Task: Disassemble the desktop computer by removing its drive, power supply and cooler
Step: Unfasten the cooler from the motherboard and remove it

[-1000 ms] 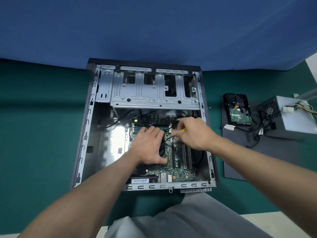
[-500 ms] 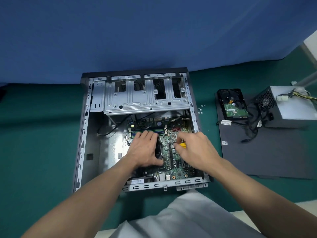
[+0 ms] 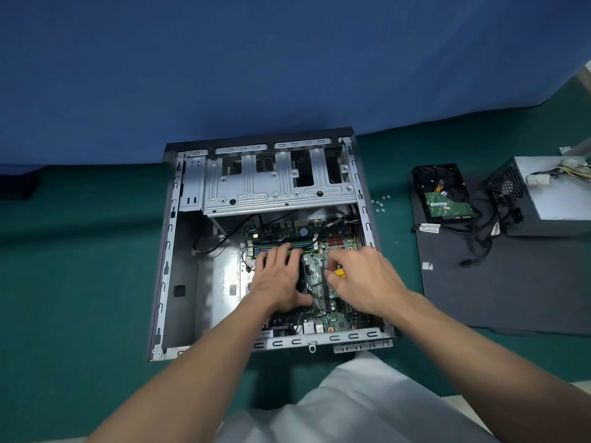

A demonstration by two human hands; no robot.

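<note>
The left hand [image 3: 281,279] lies flat, fingers spread, on the black cooler [image 3: 302,278] inside the open computer case [image 3: 166,251]. Just right of it, the right hand [image 3: 364,279] pinches a yellow-handled screwdriver [image 3: 339,273], its shaft angled towards the cooler. Well right of that hand, outside the case, the hard drive [image 3: 443,193] lies on a dark side panel [image 3: 511,282], with the power supply [image 3: 550,193] beyond it.

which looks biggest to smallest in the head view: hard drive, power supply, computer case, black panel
1. computer case, clearly the largest
2. black panel
3. power supply, though the picture's right edge cuts it off
4. hard drive, the smallest, lying on the panel's far corner
</note>
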